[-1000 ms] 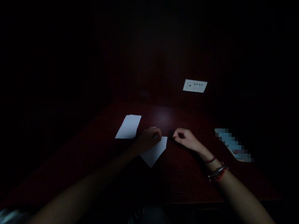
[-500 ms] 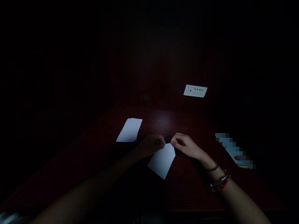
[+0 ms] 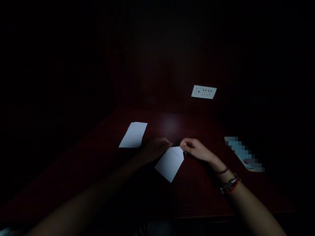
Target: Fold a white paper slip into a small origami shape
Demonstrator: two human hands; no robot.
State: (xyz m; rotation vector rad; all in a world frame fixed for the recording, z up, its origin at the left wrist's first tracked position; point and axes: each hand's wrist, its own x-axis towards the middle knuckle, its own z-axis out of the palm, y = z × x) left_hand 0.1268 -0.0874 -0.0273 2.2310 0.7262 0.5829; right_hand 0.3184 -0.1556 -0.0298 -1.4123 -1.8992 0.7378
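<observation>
We count one folded paper [image 3: 169, 167], right hand [image 3: 197, 149] pinching its far right corner, left hand [image 3: 156, 149] at far left, grip unclear; one paper stack [image 3: 133, 135] left.

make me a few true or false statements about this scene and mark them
1. The right hand is at a corner of the creased paper: true.
2. The paper stack lies right of the creased paper: false; the paper stack lies left of it.
3. The wall socket is white: true.
4. The bracelets are on the left arm: false; the bracelets are on the right.
5. The left hand is spread flat: false; the left hand is curled.
</observation>
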